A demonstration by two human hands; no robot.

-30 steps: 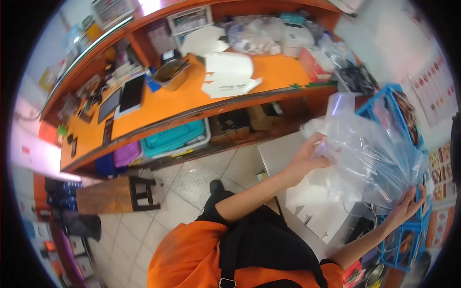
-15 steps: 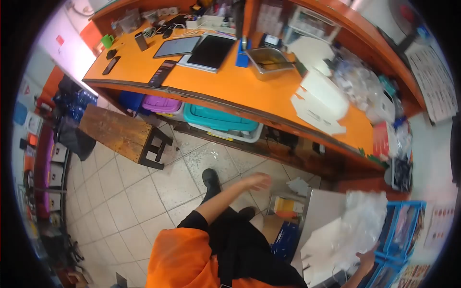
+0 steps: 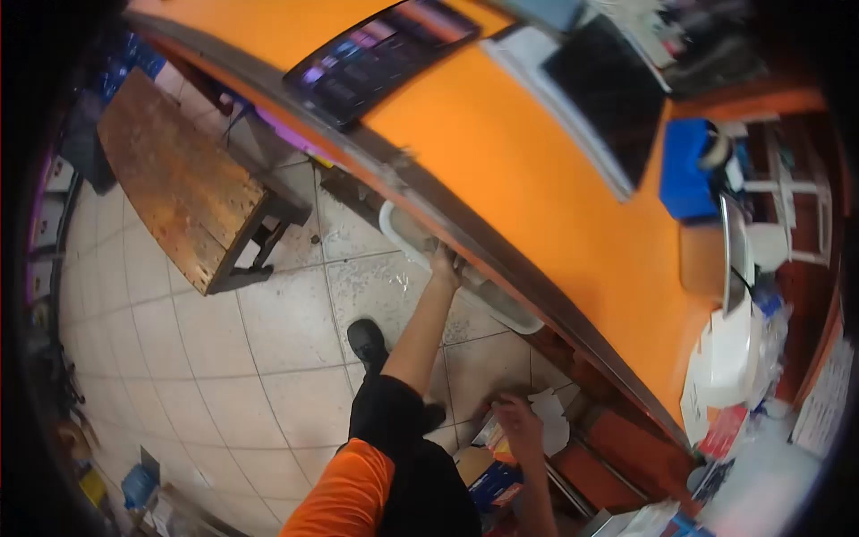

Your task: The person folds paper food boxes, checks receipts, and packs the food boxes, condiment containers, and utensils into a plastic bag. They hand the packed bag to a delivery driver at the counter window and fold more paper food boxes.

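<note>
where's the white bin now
Head view: the white bin is near centre, under the orange counter, right of the wooden stool, left hand at its rim.

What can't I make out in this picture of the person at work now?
All in the head view:
- Left hand: its fingertips and grip are lost in shadow by the orange counter.
- White bin: partly hidden under that counter.
- Right hand: it overlaps the white sheet, so contact is unclear.
- Phone: screen text is blurred.
- Wall paper: writing is too blurred.

two hands (image 3: pixel 446 266) (image 3: pixel 521 426), one white tub (image 3: pixel 388 224), one bench (image 3: pixel 174 192)
</note>
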